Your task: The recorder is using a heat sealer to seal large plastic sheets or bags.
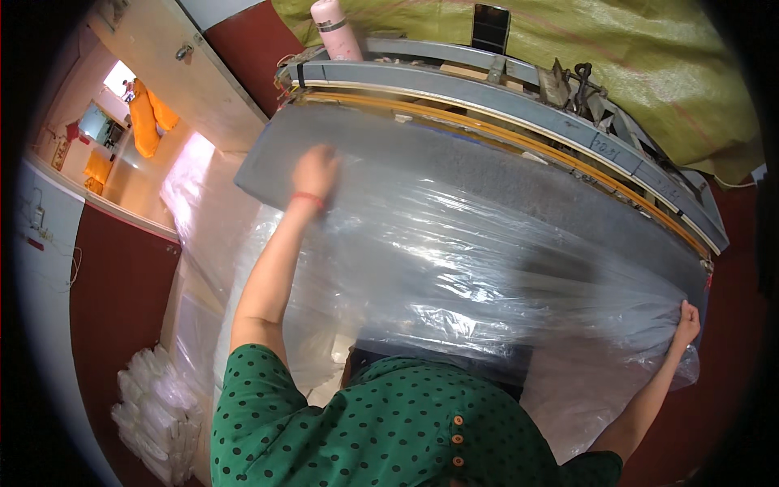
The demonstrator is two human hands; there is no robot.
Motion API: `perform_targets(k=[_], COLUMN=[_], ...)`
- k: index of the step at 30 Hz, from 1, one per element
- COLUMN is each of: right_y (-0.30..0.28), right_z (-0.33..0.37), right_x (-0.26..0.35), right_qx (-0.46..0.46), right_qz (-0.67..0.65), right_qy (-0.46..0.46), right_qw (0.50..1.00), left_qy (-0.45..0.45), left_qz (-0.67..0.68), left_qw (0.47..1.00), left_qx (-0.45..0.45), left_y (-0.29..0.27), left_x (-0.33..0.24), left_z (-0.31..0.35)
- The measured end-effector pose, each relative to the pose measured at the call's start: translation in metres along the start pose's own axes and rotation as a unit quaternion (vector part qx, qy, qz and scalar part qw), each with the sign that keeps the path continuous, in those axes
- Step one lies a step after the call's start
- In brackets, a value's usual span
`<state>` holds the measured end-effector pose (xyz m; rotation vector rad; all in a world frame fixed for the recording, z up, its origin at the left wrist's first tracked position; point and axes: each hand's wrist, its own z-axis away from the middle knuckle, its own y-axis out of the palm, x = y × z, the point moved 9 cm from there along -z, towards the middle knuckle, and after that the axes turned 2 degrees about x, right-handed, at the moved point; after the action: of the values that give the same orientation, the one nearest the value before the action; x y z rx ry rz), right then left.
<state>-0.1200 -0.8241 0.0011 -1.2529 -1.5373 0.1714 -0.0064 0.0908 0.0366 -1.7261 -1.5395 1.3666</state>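
A wide sheet of clear plastic film (454,243) lies stretched across a grey padded worktop (308,130), its near part hanging down toward my body. My right hand (688,323) pinches the film at the far right end and pulls it into creases. Over the left part of the worktop is my left hand (315,172), with a red band at the wrist. Motion blurs its fingers, so I cannot make out whether they grip the film or press on it.
A long grey metal frame (519,105) with yellow strips runs behind the worktop. On it stand a pink bottle (334,31) and metal clamp parts (581,85). Bundled clear bags (158,414) lie at lower left, near an open door (174,61). Yellow-green sheeting (633,73) hangs behind.
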Motion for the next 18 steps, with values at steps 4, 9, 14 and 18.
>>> perform_targets(k=[4, 9, 14, 18], right_y=[-0.003, 0.017, 0.054, 0.111], right_z=[0.000, -0.018, -0.066, -0.094], right_x=[0.006, -0.021, -0.001, 0.030], right_qx=[-0.035, -0.064, -0.158, -0.152], right_qz=[-0.015, -0.166, -0.088, -0.205], right_qy=[-0.009, 0.106, 0.031, 0.040], right_qw=[0.999, 0.978, 0.983, 0.966], left_qy=[0.024, -0.016, -0.071, -0.112], left_qz=[-0.016, 0.118, 0.240, 0.186], left_qw=[1.000, 0.982, 0.937, 0.948], left_qx=[-0.010, -0.144, -0.245, -0.233], left_y=[0.001, 0.000, 0.031, 0.053], left_x=[-0.002, 0.005, 0.027, 0.051], left_z=[0.001, -0.007, -0.071, -0.110])
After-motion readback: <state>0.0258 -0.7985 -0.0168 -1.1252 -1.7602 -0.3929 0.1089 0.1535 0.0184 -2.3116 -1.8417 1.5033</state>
